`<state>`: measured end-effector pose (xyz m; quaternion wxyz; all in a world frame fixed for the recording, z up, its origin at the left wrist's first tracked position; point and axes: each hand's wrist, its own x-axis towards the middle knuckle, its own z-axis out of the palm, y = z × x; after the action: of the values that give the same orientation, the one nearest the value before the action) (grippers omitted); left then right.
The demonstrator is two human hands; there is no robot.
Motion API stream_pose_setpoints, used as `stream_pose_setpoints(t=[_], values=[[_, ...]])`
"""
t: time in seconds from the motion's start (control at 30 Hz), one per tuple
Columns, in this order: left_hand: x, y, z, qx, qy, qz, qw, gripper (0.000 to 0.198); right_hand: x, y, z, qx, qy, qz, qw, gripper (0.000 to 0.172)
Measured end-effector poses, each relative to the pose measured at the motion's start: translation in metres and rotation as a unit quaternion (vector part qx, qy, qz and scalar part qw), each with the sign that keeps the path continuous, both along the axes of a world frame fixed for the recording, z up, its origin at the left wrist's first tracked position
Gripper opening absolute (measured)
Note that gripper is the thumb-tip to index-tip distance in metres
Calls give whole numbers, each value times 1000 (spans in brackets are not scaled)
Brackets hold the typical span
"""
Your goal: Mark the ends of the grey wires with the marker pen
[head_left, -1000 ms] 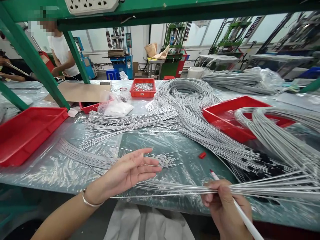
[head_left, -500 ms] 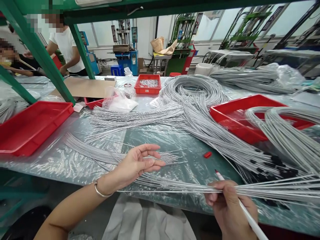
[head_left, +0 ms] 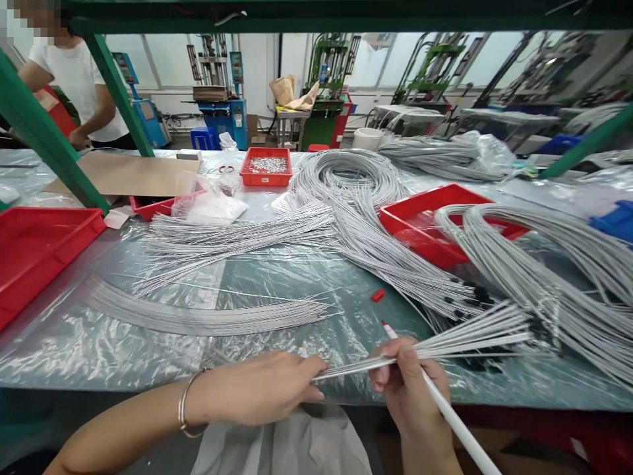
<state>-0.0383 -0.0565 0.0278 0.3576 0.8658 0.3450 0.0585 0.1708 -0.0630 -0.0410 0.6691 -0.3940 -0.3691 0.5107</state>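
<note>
My left hand (head_left: 262, 386), with a bangle at the wrist, is closed around a bundle of thin grey cables (head_left: 352, 367) near the table's front edge. Farther right along that same bundle, my right hand (head_left: 413, 386) pinches it and also holds a white marker pen (head_left: 457, 422). The pen's red tip is uncovered and points up and away. Right of my right hand the cables fan out toward black ends. A red pen cap (head_left: 378, 295) lies on the table just beyond the tip. Behind my left hand is a flat row of loose grey cables (head_left: 212, 318).
More cut cables (head_left: 237, 234) and a large cable coil (head_left: 351, 173) lie farther back. Red trays stand at left (head_left: 44, 227), right (head_left: 420, 204) and back, the back one (head_left: 266, 178) holding small metal parts. Green frame posts (head_left: 121, 99) rise at left. A person (head_left: 84, 86) stands beyond.
My left hand has come down from above the table and closed on the cable bundle. My right hand still holds bundle and pen. The view has turned to the right.
</note>
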Motion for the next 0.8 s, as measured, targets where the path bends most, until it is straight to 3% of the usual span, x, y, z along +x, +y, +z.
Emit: stream_pose_setpoints(t=[0.17,0.33,0.47,0.63,0.8], values=[[-12,6,19,56,48,31,997,27,0,1,0,32,6,34,999,28],[-24,4,42,140,88,24,986,16,-15,-1,7,-13,55,1,998,27],[-31,16,56,224,153,18,962,27,-21,2,-2,-8,45,11,999,26],[-53,68,63,290,227,93,925,20,-14,11,-40,-34,-90,83,992,29],[-86,152,46,295,235,225,898,25,-19,11,-57,-82,-89,21,992,33]])
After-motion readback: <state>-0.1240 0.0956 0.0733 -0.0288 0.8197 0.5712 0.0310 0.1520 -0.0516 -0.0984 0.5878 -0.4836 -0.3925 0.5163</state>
